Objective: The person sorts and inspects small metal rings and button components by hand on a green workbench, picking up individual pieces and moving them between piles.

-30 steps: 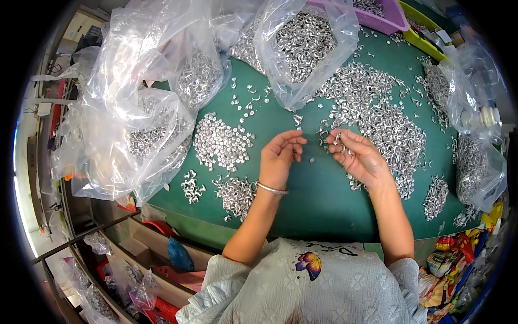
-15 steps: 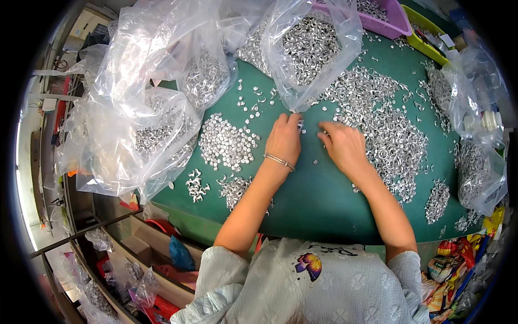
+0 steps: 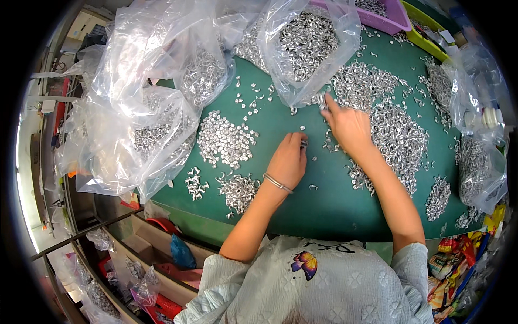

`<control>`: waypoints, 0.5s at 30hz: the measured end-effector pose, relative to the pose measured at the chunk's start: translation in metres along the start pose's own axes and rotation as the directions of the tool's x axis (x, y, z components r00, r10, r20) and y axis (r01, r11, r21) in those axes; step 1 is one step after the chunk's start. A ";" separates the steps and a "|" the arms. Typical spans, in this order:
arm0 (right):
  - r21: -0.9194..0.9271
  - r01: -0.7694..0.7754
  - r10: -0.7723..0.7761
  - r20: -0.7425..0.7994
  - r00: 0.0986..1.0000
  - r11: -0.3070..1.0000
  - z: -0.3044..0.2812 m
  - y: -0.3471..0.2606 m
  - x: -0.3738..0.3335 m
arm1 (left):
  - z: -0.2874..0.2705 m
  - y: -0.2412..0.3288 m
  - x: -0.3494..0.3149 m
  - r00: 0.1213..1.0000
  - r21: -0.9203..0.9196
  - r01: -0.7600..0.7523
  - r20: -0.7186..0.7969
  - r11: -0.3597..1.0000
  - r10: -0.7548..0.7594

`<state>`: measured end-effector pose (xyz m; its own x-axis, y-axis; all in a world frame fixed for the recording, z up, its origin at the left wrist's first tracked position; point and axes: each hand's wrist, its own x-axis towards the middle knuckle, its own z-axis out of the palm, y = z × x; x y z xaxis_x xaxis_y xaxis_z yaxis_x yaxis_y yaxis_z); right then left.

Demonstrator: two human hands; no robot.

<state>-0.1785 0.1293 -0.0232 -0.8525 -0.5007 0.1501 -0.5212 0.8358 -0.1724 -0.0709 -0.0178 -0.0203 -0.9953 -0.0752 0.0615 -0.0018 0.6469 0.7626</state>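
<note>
My left hand (image 3: 288,162), with a metal bangle at the wrist, is closed over the green tabletop. Small silver curved metal pieces (image 3: 304,144) show between its thumb and fingers. My right hand (image 3: 350,129) reaches forward to the left edge of a large heap of curved silver pieces (image 3: 399,137). Its thumb and index fingertips are blurred among silver bits beside an open clear bag (image 3: 291,96) full of such pieces; whether they pinch one cannot be told. Left of my left hand lie a pile of small flower-shaped silver pieces (image 3: 224,140) and a smaller pile of curved ones (image 3: 239,193).
Large clear plastic bags (image 3: 135,108) of metal pieces crowd the left side. More filled bags (image 3: 477,173) line the right edge. A purple basket (image 3: 396,21) and a yellow-green basket (image 3: 429,40) stand at the far right. Drawers (image 3: 145,243) lie below the table at left.
My left hand has drawn back toward me from the bag's near edge. My right hand has moved forward to the heap beside the bag. A loose curved piece now lies right of my left hand.
</note>
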 end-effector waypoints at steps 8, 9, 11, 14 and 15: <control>0.542 0.064 -0.202 0.198 0.959 0.838 -0.050 0.007 -0.080 | -0.001 -0.007 0.031 0.988 0.128 0.024 -0.154 0.992 -0.004; 0.523 0.002 -0.156 0.251 0.955 0.852 -0.055 0.009 -0.081 | 0.002 -0.008 0.037 0.990 0.142 -0.023 -0.136 0.990 0.042; 0.415 -0.098 0.006 0.218 0.976 0.904 -0.060 0.012 -0.081 | 0.007 -0.004 0.024 0.997 0.139 -0.061 -0.029 0.988 0.066; 0.287 -0.224 0.201 0.108 0.974 0.931 -0.057 0.016 -0.077 | 0.011 0.005 -0.002 0.994 0.075 -0.091 0.064 0.993 0.087; 0.297 -0.182 0.172 0.061 0.983 0.937 -0.053 0.012 -0.072 | 0.008 0.010 -0.010 0.994 0.008 -0.075 0.078 0.997 0.074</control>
<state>-0.1212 0.1868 0.0158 -0.9303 -0.3621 0.0589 -0.3447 0.8078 -0.4781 -0.0617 -0.0047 -0.0185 -0.9972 0.0325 0.0672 0.0720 0.6564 0.7510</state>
